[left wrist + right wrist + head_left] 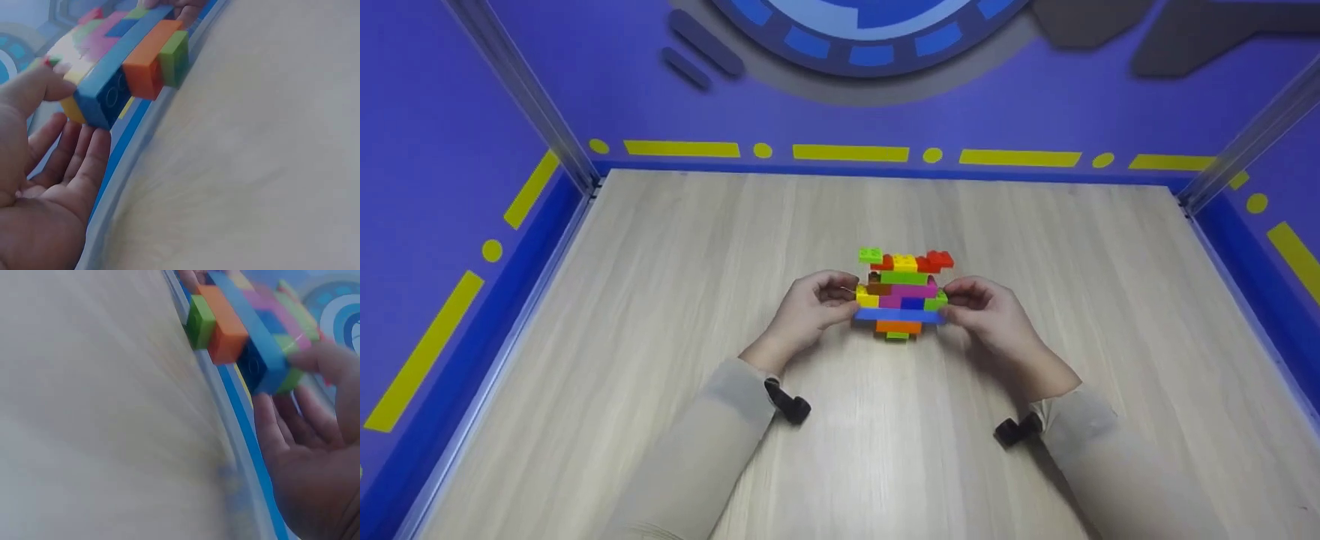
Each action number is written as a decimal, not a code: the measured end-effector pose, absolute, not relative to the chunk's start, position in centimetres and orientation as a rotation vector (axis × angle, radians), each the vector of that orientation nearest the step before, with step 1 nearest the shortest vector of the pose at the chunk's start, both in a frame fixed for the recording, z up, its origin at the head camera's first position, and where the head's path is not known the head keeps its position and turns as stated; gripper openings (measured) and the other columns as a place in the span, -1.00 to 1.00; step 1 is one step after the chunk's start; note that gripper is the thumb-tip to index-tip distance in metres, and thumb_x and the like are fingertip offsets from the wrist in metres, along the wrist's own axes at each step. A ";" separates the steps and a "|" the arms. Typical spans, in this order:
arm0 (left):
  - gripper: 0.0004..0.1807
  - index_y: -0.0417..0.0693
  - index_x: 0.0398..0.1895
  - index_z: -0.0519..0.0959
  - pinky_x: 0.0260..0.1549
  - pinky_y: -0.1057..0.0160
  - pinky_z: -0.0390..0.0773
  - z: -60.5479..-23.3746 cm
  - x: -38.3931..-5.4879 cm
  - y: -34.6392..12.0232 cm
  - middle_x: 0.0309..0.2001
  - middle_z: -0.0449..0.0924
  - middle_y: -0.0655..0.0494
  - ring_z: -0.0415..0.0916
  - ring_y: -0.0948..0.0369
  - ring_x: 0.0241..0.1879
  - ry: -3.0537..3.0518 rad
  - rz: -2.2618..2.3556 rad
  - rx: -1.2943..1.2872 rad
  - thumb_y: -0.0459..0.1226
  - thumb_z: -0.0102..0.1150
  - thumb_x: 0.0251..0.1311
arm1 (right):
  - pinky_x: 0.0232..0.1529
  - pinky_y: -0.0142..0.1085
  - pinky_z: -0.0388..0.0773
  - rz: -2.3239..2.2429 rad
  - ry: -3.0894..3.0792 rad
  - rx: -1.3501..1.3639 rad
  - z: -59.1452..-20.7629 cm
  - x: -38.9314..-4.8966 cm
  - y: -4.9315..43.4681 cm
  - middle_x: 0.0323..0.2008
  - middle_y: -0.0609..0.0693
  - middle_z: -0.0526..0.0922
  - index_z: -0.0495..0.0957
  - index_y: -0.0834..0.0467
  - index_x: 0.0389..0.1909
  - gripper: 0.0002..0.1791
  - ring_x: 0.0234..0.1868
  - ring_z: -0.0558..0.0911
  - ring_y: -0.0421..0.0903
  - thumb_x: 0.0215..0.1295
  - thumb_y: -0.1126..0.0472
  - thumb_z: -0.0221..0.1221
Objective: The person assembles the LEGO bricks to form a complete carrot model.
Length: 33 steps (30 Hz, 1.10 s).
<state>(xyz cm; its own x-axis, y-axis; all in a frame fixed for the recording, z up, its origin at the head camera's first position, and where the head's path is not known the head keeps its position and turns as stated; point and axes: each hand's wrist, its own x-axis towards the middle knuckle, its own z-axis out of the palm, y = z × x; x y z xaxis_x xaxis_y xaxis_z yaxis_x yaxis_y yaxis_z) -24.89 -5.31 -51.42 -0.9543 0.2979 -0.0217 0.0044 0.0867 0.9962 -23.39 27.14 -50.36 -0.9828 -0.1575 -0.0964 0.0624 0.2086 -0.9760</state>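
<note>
A structure of stacked toy building bricks (pixel 901 300) is held between both hands in the head view. Its long blue brick (pixel 121 64) has an orange brick (pixel 152 59) and a small green one (pixel 201 322) beneath it. Upper layers are yellow, pink, brown, green and red. My left hand (pixel 817 304) pinches its left end between thumb and fingers, around the yellow brick (pixel 867 297). On the opposite end, my right hand (pixel 990 307) grips near the light-green brick (pixel 936 301). Whether the lowest brick touches the table cannot be told from the head view.
A pale wood-grain table (pixel 885 450) lies below. Blue panels with yellow marks (pixel 851 154) enclose its back and sides, joined by metal corner posts (pixel 529 97). Each wrist wears a black strap mount (pixel 789 405).
</note>
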 end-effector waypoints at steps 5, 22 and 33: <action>-0.61 -0.28 0.28 0.75 0.19 0.29 0.79 -51.3 -24.7 -4.5 0.26 0.80 -0.19 0.79 0.08 0.18 2.199 1.999 0.166 -0.41 0.48 0.43 | 0.17 -0.51 0.71 -1.892 2.293 0.043 -50.3 -23.5 26.6 0.18 0.08 0.83 0.62 0.42 0.40 -0.45 0.10 0.77 -0.28 0.43 0.36 0.42; -0.49 -0.24 0.46 0.65 0.48 0.09 0.65 -51.5 -24.5 -3.9 0.42 0.73 -0.19 0.69 -0.07 0.43 2.309 1.954 0.137 -0.43 0.42 0.47 | 0.24 -0.52 0.69 -2.009 2.247 0.239 -50.8 -23.8 24.4 0.55 0.32 0.60 0.56 0.35 0.52 -0.44 0.54 0.60 0.07 0.58 0.33 0.33; -0.59 -0.22 0.35 0.74 0.59 0.02 0.53 -51.7 -24.8 -4.0 0.42 0.74 -0.12 0.63 -0.05 0.50 2.413 1.917 0.088 -0.41 0.41 0.47 | 0.28 -0.45 0.71 -1.984 2.262 0.343 -51.2 -24.7 23.0 0.53 0.29 0.61 0.60 0.33 0.49 -0.51 0.55 0.60 0.10 0.63 0.32 0.29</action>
<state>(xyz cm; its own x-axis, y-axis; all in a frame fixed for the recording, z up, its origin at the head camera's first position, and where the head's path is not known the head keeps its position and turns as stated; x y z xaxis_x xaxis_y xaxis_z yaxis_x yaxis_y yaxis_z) -24.83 -4.00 -51.72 -0.9967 0.0808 -0.0097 0.0088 0.2257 0.9741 -24.71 23.00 -51.18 -0.9679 0.0948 -0.2326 0.2429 0.1182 -0.9628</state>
